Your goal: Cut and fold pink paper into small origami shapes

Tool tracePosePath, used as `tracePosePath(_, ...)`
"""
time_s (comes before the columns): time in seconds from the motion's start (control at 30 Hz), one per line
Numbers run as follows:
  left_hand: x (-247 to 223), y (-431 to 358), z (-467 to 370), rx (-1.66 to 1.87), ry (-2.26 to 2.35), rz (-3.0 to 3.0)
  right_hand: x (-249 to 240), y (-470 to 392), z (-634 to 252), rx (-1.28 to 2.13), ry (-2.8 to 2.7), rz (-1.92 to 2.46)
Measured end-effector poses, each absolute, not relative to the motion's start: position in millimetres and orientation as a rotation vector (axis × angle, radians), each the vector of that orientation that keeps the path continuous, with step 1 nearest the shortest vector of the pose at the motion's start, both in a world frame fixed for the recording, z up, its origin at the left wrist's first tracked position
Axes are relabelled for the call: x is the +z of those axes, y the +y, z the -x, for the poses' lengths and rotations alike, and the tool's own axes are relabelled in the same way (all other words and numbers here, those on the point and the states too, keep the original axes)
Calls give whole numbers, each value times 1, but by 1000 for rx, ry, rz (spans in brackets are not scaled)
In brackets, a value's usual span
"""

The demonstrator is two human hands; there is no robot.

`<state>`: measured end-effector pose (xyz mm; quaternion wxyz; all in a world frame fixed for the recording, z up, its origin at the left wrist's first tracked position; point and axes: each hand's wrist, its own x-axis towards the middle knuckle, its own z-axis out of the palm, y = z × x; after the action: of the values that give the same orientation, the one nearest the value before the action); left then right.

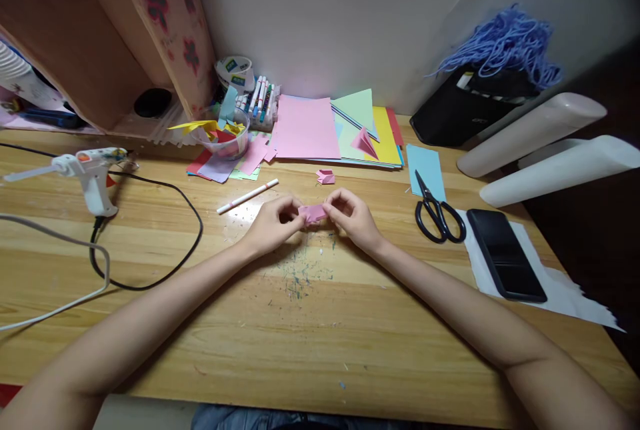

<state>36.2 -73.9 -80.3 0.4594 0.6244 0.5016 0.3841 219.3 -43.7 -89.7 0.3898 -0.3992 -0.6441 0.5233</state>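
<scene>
A small piece of pink paper [315, 214] is stretched between my two hands, just above the wooden table. My left hand [276, 222] pinches its left end between thumb and fingers. At the opposite end, my right hand [354, 218] grips it the same way. Just beyond them lies a small folded pink paper shape [325, 177]. A white marker [247, 197] rests on the table to the left of my left hand. Whether the held paper is creased underneath cannot be made out.
Black-handled scissors [436, 213] and a phone [506, 253] lie at right. A white glue gun [90, 177] with a looping black cord [195, 203] occupies the left. Behind are stacked coloured papers [305, 127], a plastic tub of scraps [233, 147] and a cardboard box [173, 37].
</scene>
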Motion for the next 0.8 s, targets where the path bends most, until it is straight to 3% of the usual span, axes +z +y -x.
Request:
tracePosePath(0.43,-77,-76,-37,919,1132,-1441,-91,-49,-218,1278,-1612,1007)
tracePosePath(0.8,-75,-77,-37,855,1077,-1441,-88,-53,-228,445,-2174,840)
